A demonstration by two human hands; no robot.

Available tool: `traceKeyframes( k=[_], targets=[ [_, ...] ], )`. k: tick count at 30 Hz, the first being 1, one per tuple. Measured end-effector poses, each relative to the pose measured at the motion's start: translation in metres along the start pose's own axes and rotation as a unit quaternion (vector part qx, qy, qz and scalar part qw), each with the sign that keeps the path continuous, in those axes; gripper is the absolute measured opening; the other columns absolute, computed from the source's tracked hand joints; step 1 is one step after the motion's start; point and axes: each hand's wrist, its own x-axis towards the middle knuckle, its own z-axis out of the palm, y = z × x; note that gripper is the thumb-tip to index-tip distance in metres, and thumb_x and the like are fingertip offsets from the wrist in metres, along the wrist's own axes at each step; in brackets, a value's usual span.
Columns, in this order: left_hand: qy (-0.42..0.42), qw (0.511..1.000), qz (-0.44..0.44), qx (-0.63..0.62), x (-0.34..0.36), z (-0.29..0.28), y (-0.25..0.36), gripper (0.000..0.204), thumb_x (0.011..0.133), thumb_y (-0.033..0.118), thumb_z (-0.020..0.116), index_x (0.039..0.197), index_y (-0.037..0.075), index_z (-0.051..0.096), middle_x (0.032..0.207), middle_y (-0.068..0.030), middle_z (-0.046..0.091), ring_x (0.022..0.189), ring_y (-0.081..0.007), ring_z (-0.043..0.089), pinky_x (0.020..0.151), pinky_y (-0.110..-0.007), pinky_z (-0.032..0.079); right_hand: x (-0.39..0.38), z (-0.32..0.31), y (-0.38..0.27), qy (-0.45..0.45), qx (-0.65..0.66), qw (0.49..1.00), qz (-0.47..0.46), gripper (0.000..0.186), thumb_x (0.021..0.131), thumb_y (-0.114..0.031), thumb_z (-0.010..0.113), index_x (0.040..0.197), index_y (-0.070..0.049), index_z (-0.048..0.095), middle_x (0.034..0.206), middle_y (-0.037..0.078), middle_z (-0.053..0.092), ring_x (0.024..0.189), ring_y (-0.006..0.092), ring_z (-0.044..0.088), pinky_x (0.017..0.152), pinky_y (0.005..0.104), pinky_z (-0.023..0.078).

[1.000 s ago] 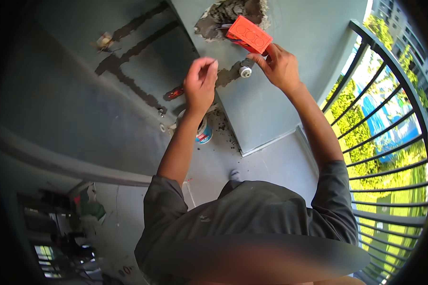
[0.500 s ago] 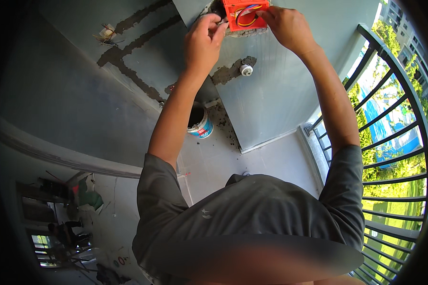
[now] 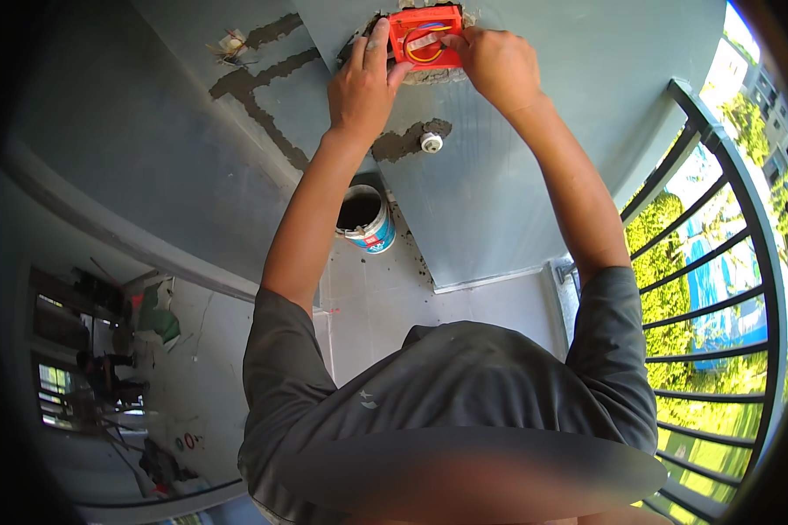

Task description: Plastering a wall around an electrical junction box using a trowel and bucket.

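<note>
Orange plastic wall box (image 3: 426, 37), square, w/ yellow and red wires coiled inside, sits in a rough chiselled hole near the top edge of the grey plastered wall (image 3: 516, 175). Left hand (image 3: 363, 83) grips the box's left side, thumb and fingers clamped on its rim; right hand (image 3: 497, 63) pinches its right edge. To do it well: press both sides evenly, keep box square and flush w/ the plaster, wires tucked inside. Wall has patched grooves and a small white pipe stub (image 3: 431, 142) below the box. Open bucket (image 3: 366, 219) stands on the tiled balcony floor at the wall's foot; dark metal railing (image 3: 718, 289) on the right.
</note>
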Motion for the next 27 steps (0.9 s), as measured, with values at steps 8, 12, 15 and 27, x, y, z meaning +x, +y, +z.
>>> traceKeyframes(
  k=[8, 12, 15, 27],
  targets=[
    [0.017, 0.998, 0.001, 0.064, 0.000, 0.008, 0.006, 0.080, 0.077, 0.031, 0.079, 0.142, 0.008, 0.040, 0.096, -0.0036, 0.061, 0.081, -0.0189, 0.064, 0.061, -0.033, 0.054, 0.013, 0.011, 0.010, -0.036, 0.059, 0.998, 0.009, 0.030, 0.095, -0.036, 0.054, 0.093, -0.011, 0.070, 0.085, 0.016, 0.071, 0.079, 0.0347, 0.069, 0.071, 0.0437, 0.055],
    [0.015, 0.996, -0.008, 0.083, 0.004, 0.007, 0.007, 0.082, 0.076, 0.033, 0.079, 0.142, 0.007, 0.040, 0.097, -0.0035, 0.061, 0.080, -0.0182, 0.063, 0.059, -0.033, 0.054, 0.023, -0.010, 0.011, -0.090, 0.039, 0.995, -0.013, 0.030, 0.096, -0.036, 0.052, 0.097, -0.013, 0.072, 0.089, 0.016, 0.071, 0.083, 0.0339, 0.069, 0.073, 0.0438, 0.054],
    [0.029, 0.997, 0.004, 0.076, 0.001, 0.012, 0.006, 0.084, 0.075, 0.034, 0.079, 0.143, 0.007, 0.038, 0.094, -0.0036, 0.061, 0.078, -0.0183, 0.064, 0.058, -0.033, 0.053, 0.018, -0.004, 0.023, -0.134, 0.064, 0.989, -0.018, 0.029, 0.096, -0.036, 0.053, 0.100, -0.015, 0.072, 0.090, 0.015, 0.071, 0.085, 0.0338, 0.069, 0.075, 0.0437, 0.054],
    [0.040, 0.997, 0.023, 0.062, -0.002, 0.018, 0.009, 0.090, 0.076, 0.031, 0.079, 0.149, 0.012, 0.029, 0.082, -0.0057, 0.067, 0.068, -0.0238, 0.067, 0.055, -0.035, 0.053, 0.016, 0.004, 0.013, -0.160, 0.013, 0.987, -0.008, 0.023, 0.093, -0.030, 0.055, 0.102, -0.018, 0.073, 0.094, 0.015, 0.071, 0.089, 0.0340, 0.069, 0.079, 0.0430, 0.055]
  ],
)
